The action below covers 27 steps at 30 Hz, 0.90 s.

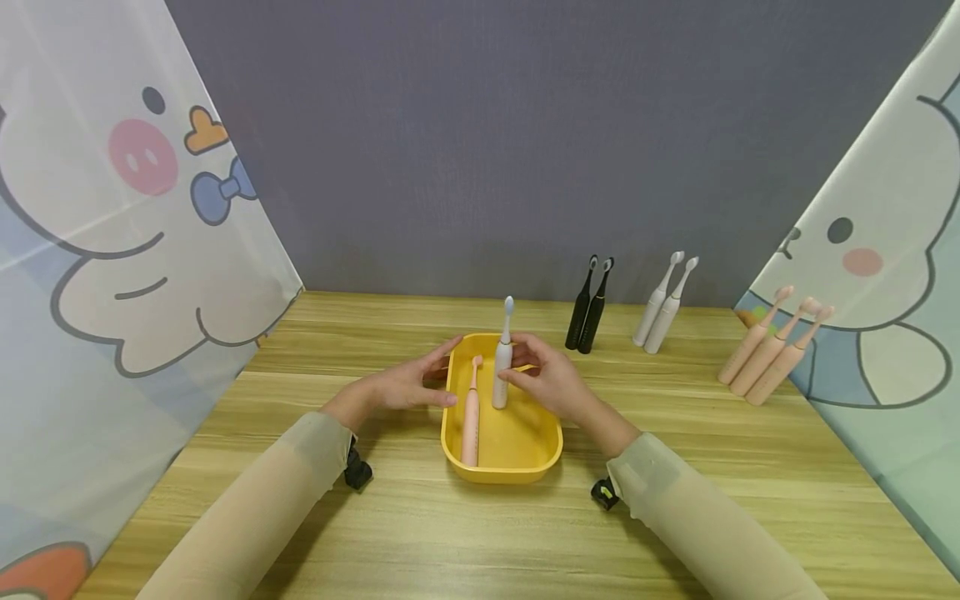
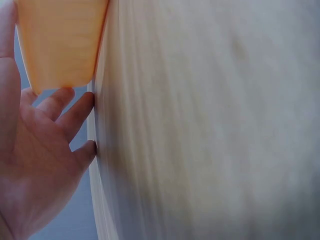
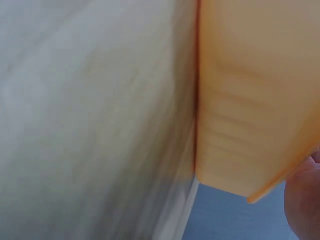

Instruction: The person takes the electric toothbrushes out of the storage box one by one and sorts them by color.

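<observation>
A yellow tray stands on the table in the head view. Inside it, along the left wall, lies a pink electric toothbrush, its head toward the far end. My right hand reaches over the tray's right rim and pinches a white electric toothbrush by its handle, the brush head pointing up and away. At the left wall is my left hand, thumb and fingers spread along the rim. The left wrist view shows that hand's fingertips at the tray's outer side.
On the wooden table, two black toothbrushes lie at the back, right of the tray. Two white toothbrushes are farther right. Several pink toothbrushes lie near the right edge. A grey panel stands behind.
</observation>
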Motion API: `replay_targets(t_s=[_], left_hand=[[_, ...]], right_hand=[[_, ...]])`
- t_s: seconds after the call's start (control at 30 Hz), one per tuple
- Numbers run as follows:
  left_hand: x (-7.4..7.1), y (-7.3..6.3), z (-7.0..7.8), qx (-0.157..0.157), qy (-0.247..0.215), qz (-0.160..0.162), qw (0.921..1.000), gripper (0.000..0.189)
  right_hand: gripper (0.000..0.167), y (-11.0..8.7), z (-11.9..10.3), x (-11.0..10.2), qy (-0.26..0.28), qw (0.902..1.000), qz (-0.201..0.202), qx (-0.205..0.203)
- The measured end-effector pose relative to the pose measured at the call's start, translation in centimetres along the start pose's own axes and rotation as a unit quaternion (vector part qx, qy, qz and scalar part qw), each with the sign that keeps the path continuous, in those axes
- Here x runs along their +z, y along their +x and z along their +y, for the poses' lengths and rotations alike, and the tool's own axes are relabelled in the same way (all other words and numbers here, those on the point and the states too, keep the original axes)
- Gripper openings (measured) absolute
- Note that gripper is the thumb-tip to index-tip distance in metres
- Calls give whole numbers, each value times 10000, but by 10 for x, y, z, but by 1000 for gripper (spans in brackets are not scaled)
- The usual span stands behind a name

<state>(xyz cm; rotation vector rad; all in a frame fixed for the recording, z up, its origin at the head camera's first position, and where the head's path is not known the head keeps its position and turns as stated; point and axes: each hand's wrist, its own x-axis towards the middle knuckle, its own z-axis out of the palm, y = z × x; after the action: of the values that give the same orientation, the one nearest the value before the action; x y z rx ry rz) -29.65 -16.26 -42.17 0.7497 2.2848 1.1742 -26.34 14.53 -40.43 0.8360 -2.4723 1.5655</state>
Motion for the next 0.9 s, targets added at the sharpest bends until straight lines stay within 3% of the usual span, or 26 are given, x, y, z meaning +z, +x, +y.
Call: replay_targets(t_s=[0.17,0.53,0.9], left_hand=[[0,0,1,6,91,27,10000,116],[1,-1,0,-69,67,91,9999,116],[0,1,-1,115,226,48,9997,116]], right_hand=[[51,0,-7,-9,1,9994,328,-118],[51,2,-11,-54,-231,9942,851,-619],[52,-20,-1,-96,-470,9917,1125,-403]])
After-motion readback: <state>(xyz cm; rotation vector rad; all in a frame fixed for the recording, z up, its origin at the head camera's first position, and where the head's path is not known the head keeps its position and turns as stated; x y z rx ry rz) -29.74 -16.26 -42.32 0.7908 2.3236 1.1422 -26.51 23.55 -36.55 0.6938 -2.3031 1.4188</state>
